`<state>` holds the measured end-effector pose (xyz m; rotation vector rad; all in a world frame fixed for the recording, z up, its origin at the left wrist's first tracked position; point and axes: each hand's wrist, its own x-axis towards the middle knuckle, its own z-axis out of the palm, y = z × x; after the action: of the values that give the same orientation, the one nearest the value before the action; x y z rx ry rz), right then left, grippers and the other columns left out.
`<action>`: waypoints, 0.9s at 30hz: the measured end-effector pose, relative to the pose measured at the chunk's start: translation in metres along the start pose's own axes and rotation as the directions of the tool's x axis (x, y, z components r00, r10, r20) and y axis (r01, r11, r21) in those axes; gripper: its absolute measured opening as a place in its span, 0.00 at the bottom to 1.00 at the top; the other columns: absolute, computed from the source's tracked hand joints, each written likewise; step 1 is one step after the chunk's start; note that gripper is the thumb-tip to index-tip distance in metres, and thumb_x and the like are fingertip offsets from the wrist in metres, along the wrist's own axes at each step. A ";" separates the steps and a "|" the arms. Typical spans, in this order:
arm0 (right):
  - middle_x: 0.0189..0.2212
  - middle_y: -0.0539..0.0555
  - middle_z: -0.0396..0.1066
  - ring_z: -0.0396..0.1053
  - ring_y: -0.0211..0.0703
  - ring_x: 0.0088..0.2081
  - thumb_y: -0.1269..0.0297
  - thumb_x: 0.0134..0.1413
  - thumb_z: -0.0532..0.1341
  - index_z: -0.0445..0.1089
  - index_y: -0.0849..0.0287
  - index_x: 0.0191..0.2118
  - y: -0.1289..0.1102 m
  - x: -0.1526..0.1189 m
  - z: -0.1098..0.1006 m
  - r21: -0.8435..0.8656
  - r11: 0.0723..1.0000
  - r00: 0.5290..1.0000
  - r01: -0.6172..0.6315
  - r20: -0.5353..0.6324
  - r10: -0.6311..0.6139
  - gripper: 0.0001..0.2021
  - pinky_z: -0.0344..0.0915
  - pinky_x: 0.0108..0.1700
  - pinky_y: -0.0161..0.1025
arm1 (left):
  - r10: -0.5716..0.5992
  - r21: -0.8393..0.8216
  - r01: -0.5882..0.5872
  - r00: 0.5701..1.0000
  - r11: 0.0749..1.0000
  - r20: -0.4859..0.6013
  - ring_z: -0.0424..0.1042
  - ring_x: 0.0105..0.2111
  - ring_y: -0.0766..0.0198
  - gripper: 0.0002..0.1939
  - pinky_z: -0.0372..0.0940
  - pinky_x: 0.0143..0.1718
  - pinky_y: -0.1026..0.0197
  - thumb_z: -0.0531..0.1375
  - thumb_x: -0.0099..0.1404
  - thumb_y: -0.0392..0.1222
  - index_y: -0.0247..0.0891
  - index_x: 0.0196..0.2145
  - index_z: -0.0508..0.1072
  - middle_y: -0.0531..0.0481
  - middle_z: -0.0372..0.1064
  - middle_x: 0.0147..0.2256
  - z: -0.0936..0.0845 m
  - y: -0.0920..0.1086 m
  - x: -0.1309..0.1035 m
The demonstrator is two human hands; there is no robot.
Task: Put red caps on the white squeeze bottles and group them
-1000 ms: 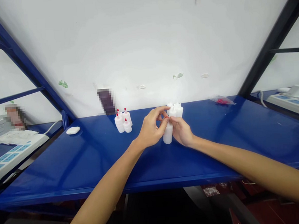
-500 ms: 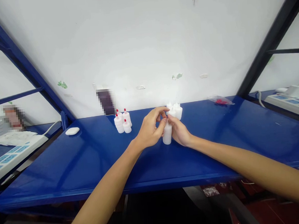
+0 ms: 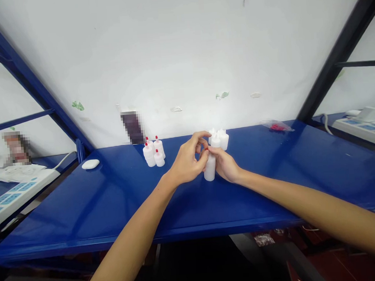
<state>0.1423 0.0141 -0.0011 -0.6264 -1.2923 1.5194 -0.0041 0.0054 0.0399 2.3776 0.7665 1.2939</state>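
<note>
A white bottle (image 3: 209, 169) stands upright on the blue table (image 3: 115, 205), a small red cap (image 3: 207, 149) at its top. My left hand (image 3: 190, 158) pinches the red cap between thumb and fingers. Around the bottle's upper right side, my right hand (image 3: 225, 163) is closed, its fingers partly hidden behind the bottle. Just behind my hands is a group of white bottles (image 3: 222, 140) without red caps. Several white bottles with red tips (image 3: 150, 155) stand together left of my left hand.
A white rounded object (image 3: 90, 164) lies at the table's left. Near the wall at back right is a clear bag with red pieces (image 3: 277, 127). Power strips (image 3: 14, 197) and metal frames (image 3: 32, 78) flank the table. A dark pixelated shape (image 3: 133, 127) is against the wall.
Both hands remain at the bottle. The fingers have shifted slightly around its top, and the red cap shows a little more clearly.
</note>
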 end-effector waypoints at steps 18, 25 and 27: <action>0.13 0.49 0.62 0.60 0.39 0.16 0.51 0.50 0.56 0.67 0.58 0.25 -0.003 -0.001 -0.001 0.026 0.999 0.999 0.021 0.028 -0.022 0.16 0.59 0.20 0.37 | -0.087 -0.142 0.080 0.995 0.987 -0.045 0.71 0.34 0.67 0.17 0.65 0.37 0.63 0.61 0.60 0.32 0.39 0.48 0.69 0.49 0.75 0.38 0.010 -0.001 -0.002; 0.14 0.48 0.64 0.60 0.37 0.16 0.51 0.57 0.54 0.65 0.59 0.28 0.002 -0.001 -0.003 -0.006 0.990 0.989 0.139 0.048 -0.138 0.16 0.59 0.21 0.35 | -0.090 -0.060 0.084 0.990 0.995 -0.109 0.70 0.35 0.65 0.13 0.65 0.40 0.59 0.62 0.61 0.34 0.40 0.45 0.73 0.49 0.73 0.37 0.016 -0.009 -0.004; 0.17 0.49 0.66 0.62 0.38 0.18 0.50 0.59 0.54 0.66 0.59 0.31 0.004 -0.002 -0.003 -0.016 0.990 0.989 0.139 0.046 -0.138 0.16 0.60 0.22 0.35 | -0.087 -0.071 0.077 0.986 0.994 -0.146 0.69 0.34 0.65 0.11 0.64 0.40 0.60 0.62 0.61 0.35 0.40 0.43 0.74 0.49 0.74 0.37 0.012 -0.010 -0.001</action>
<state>0.1446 0.0141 -0.0062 -0.5068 -1.3581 1.4158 0.0030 0.0121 0.0276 2.1942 0.8417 1.4513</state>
